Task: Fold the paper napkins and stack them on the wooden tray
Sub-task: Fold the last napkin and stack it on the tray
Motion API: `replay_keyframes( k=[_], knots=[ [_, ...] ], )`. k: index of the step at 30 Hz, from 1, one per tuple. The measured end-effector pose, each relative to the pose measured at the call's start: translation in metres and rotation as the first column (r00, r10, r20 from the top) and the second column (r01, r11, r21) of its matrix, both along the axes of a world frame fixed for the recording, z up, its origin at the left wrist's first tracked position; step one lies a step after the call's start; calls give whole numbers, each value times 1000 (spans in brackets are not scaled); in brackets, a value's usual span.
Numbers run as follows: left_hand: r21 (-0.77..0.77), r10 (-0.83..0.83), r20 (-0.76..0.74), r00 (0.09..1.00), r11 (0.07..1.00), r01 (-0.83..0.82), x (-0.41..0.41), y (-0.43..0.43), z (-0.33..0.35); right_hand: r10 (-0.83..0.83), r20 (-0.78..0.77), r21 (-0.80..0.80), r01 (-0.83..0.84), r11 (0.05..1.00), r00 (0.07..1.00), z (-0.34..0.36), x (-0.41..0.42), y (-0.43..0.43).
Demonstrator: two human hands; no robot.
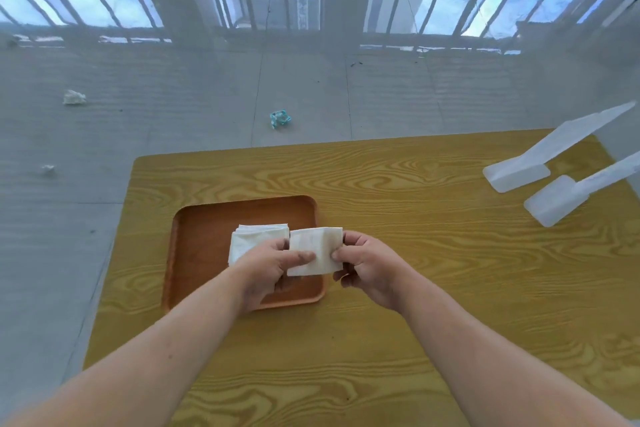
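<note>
A folded white paper napkin (pixel 320 248) is held between both hands above the right edge of the wooden tray (pixel 204 246). My left hand (pixel 273 262) pinches its left side, thumb on top. My right hand (pixel 363 265) pinches its right side. A stack of folded napkins (pixel 252 237) lies in the middle of the tray, partly hidden behind my left hand. The tray rests on the left part of the yellow wooden table (pixel 433 236).
Two white plastic stand feet (pixel 533 170) rest on the table's far right corner. On the grey floor beyond lie crumpled tissues (pixel 73 98) and a blue-white wrapper (pixel 280 118). The table's left edge runs close to the tray.
</note>
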State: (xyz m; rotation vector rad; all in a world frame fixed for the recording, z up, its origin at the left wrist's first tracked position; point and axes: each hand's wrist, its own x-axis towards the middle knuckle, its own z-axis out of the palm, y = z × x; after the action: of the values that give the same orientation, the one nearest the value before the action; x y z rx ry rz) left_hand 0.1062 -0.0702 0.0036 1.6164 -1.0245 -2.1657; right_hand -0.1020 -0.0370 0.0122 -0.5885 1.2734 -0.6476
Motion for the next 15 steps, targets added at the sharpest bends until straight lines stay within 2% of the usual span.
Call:
replay_keyframes(
  k=[2, 4, 7, 10, 15],
  knots=[
    [-28, 62, 41, 997, 998, -61, 17, -3, 0, 14, 22, 10, -14, 1000, 1000, -1, 14, -8],
    [-84, 121, 76, 990, 990, -115, 38, -7, -2, 46, -31, 18, -46, 999, 998, -4, 34, -17],
    [-255, 171, 219, 961, 960, -113, 64, -15, -10, 122, -281, 4, -126, 992, 952, -10, 58, -28],
    [-404, 151, 447, 882, 913, 48, 83, -23, -20, 222, -493, -9, -261, 965, 841, -17, 76, -40],
    [-452, 143, 665, 733, 858, 242, 93, -32, -35, 329, -720, 10, -464, 886, 611, -25, 93, -52]
  ],
)
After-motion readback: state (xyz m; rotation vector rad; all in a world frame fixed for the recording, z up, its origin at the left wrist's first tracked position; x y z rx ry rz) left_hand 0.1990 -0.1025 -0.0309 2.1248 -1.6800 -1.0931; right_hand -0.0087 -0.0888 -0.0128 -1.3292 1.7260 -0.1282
